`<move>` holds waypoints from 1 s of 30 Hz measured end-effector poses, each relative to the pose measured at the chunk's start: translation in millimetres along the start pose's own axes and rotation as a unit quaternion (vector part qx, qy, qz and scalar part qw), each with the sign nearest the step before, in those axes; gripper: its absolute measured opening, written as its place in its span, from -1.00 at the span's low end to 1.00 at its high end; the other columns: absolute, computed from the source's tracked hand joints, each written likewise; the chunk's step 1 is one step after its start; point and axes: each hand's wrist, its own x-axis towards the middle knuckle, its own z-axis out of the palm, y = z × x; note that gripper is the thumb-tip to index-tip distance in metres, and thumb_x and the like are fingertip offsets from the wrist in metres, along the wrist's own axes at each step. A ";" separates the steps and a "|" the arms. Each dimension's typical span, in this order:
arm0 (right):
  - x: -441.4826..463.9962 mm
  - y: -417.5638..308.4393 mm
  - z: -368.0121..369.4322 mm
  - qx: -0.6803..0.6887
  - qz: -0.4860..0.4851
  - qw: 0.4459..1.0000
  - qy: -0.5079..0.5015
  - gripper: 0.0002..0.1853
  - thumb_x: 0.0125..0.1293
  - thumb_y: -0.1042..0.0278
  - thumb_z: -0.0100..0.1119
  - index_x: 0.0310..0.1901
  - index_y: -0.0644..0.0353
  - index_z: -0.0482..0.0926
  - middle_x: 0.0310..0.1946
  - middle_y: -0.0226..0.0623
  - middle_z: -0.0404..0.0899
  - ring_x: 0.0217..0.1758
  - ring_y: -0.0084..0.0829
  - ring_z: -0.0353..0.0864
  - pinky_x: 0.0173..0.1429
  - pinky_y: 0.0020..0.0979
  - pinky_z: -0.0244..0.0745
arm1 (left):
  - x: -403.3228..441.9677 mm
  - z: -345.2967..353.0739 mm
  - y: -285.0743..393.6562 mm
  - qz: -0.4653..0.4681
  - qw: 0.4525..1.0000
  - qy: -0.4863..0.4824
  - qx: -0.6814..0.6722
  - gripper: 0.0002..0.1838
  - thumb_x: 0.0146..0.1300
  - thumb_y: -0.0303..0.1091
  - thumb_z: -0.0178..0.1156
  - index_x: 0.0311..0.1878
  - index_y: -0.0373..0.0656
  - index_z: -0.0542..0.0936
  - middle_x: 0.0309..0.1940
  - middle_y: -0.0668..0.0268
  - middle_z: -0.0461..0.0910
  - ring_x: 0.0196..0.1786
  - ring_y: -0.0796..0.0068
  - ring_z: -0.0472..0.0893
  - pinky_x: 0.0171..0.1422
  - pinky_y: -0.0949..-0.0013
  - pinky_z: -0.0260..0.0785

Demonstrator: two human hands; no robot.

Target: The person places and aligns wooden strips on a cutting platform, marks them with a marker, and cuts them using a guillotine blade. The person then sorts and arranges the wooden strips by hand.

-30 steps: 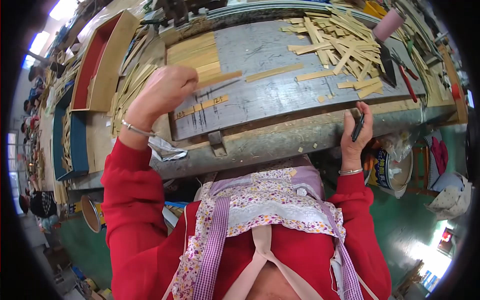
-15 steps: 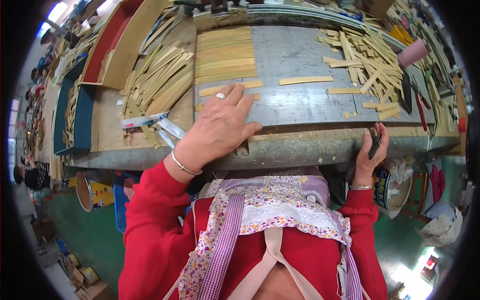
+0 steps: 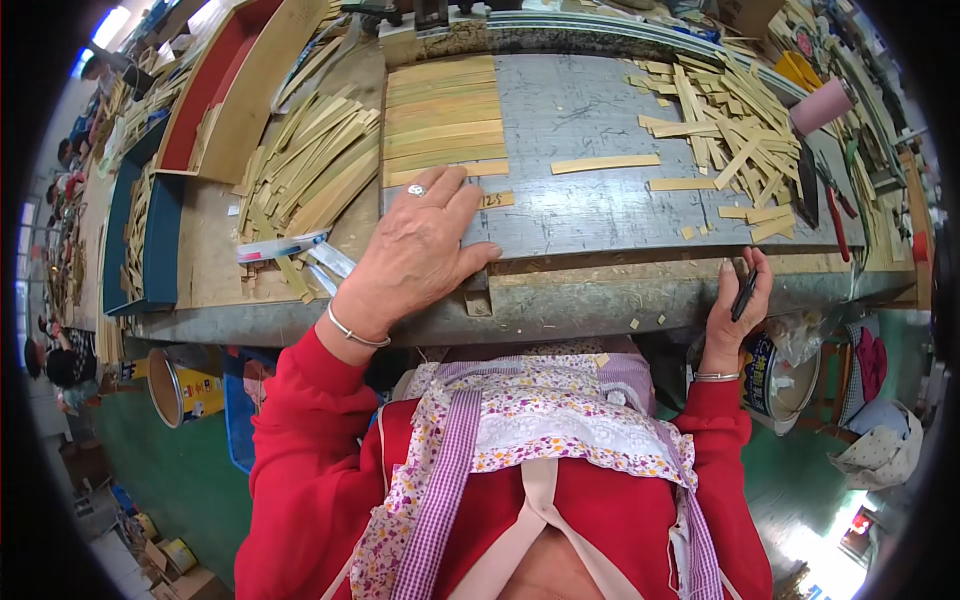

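My left hand (image 3: 420,240) lies with its fingers stretched out and thumb apart, fingertips on a thin bamboo strip (image 3: 490,169). That strip sits at the near edge of a row of bamboo strips (image 3: 445,110) laid side by side on the grey metal plate (image 3: 570,110). Partly under the fingers is another strip (image 3: 497,200) with handwritten figures like "125". In my right hand (image 3: 738,310), at the bench's front edge, the fingers close around a small slim black tool (image 3: 744,296); its exact kind is hidden.
Loose strips (image 3: 320,160) lie in a pile left of the plate, and a tangled heap (image 3: 735,130) lies on its right. A single strip (image 3: 605,163) rests mid-plate. Red-handled pliers (image 3: 836,215), a pink spool (image 3: 822,107) and a blue box (image 3: 150,230) stand around.
My left hand has slid slightly left, and the strip under its fingertips now lies straighter and closer against the row. The handwritten figures have come into view. My right hand still grips the black tool.
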 end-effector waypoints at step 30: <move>-4.7 -2.7 0.8 0.015 -0.043 0.999 0.028 -0.54 0.11 0.56 0.27 0.10 0.34 0.48 0.00 -0.13 0.57 0.11 -0.24 0.54 0.27 -0.30 0.36 | 0.3 22.4 54.5 0.012 0.999 -0.030 0.012 -0.27 0.06 -0.09 0.35 0.23 -0.33 0.37 0.28 -0.16 0.31 0.34 -0.21 0.26 0.42 -0.08 0.09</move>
